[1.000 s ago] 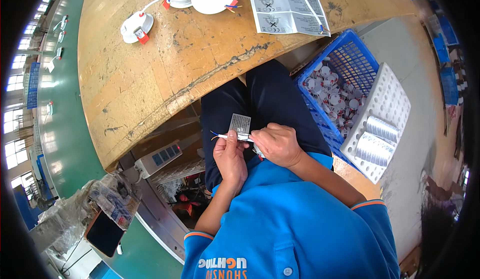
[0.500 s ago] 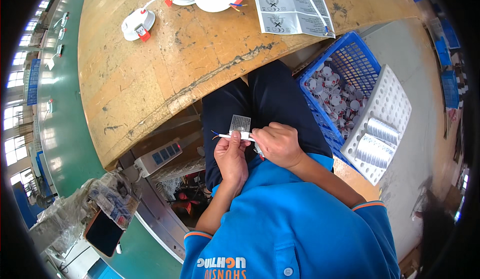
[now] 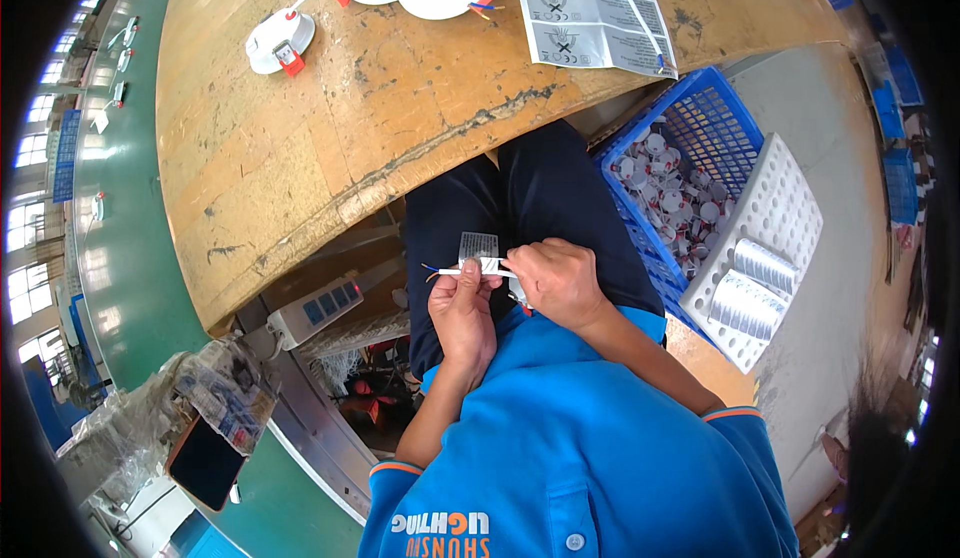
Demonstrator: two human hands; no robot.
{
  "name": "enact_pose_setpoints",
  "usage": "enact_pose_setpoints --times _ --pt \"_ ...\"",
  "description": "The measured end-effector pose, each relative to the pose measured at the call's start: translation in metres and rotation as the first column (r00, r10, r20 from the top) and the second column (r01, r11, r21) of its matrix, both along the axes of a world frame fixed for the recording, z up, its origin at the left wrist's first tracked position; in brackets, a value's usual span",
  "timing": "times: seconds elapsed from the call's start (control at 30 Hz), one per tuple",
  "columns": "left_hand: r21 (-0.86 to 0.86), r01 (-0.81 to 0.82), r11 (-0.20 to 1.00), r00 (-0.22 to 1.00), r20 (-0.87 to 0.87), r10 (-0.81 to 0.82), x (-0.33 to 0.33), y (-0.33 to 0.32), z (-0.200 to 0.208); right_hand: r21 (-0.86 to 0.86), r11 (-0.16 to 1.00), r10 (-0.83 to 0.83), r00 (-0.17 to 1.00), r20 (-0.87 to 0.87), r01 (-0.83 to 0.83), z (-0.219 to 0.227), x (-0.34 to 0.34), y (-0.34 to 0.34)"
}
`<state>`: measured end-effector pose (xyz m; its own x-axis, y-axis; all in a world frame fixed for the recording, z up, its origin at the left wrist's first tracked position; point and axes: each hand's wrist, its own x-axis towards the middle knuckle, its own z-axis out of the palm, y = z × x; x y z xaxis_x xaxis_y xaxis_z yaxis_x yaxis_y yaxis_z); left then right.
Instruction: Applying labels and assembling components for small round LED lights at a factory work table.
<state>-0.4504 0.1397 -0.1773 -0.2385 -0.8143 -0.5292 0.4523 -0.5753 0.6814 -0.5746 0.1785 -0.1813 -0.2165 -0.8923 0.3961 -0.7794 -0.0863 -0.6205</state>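
Over my lap, my left hand [image 3: 464,320] is closed, its thumb pressing a thin white cable [image 3: 450,273]. Bare blue and brown wire ends stick out past the cable's left end. A small printed label [image 3: 479,247] stands up from the cable just beyond the thumb. Close by on the right, my right hand [image 3: 560,283] pinches the white cable, its fingertips almost at the label. Beneath those fingers a small white downlight [image 3: 518,293] with a bit of red shows in part; my right hand hides most of it.
Several white downlights [image 3: 280,43] lie on the worn wooden table [image 3: 330,138], beside a sheet of labels [image 3: 592,18]. On my right stands a blue basket [image 3: 735,108] of small lamp parts, with a white perforated board [image 3: 790,198] leaning against it. A power strip [image 3: 315,313] sits under the table.
Both hands stay almost in place. My right fingers have shifted slightly, and more of the white cable and downlight shows between the hands. The whole view has moved a little.
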Motion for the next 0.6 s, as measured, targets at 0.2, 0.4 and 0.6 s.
enact_pose_setpoints --times 0.2,0.4,0.6 --pt "0.01 0.009 1.0 1.0 0.002 -0.009 0.0011 0.0008 0.0005 0.0 1.0 0.004 1.0 0.02 -0.004 0.0015 -0.0021 -0.0001" --pt "0.044 0.002 0.999 1.0 -0.008 -0.002 -0.0002 0.0013 0.0036 0.004 1.0 -0.006 0.998 0.055 0.005 -0.0003 -0.0025 0.0021" --pt "0.043 0.001 0.999 1.0 -0.028 0.0 0.0008 0.0026 0.0027 0.029 1.0 -0.005 0.998 0.066 0.003 0.0005 -0.0042 0.0032"
